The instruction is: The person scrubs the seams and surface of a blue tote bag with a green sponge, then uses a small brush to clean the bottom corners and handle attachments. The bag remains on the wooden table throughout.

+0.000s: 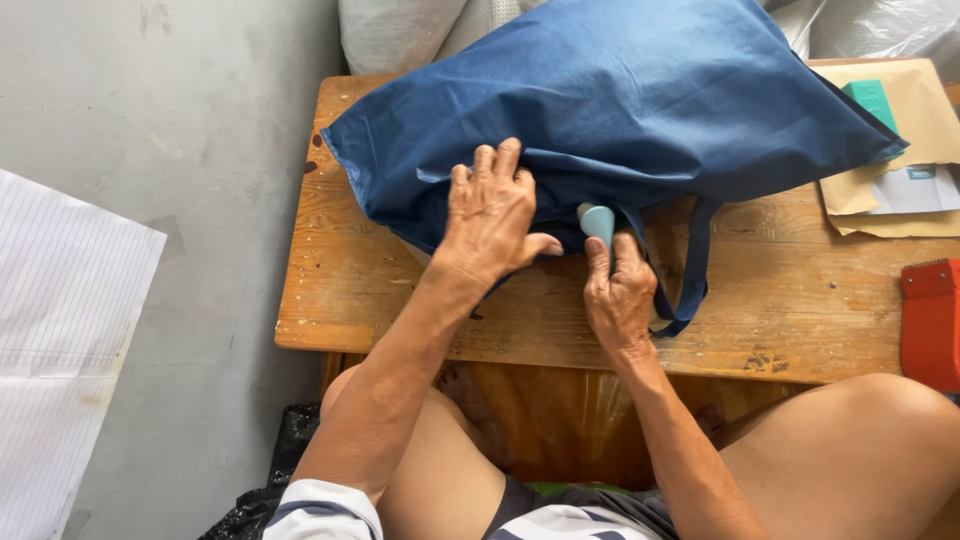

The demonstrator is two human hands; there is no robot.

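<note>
Two bare hands work at one dark blue cloth bag [640,100] lying on a low wooden bench [340,290]. One left hand [490,215] lies flat on the bag's lower edge, fingers [497,165] spread and pressing the cloth, gripping nothing. One right hand [620,295] has its fingers closed round one small pale blue tube-shaped object [598,222], whose rounded tip stands at the bag's mouth, partly under the cloth; what else the bag contains cannot be seen. Two strap handles [695,270] hang from the bag over the bench. One brown paper envelope [905,150] lies at the bench's far right, with one green block [868,98] on it, and one red tool [932,320] sits at the right edge. One lined white sheet [60,340] lies on the floor to the left.
</note>
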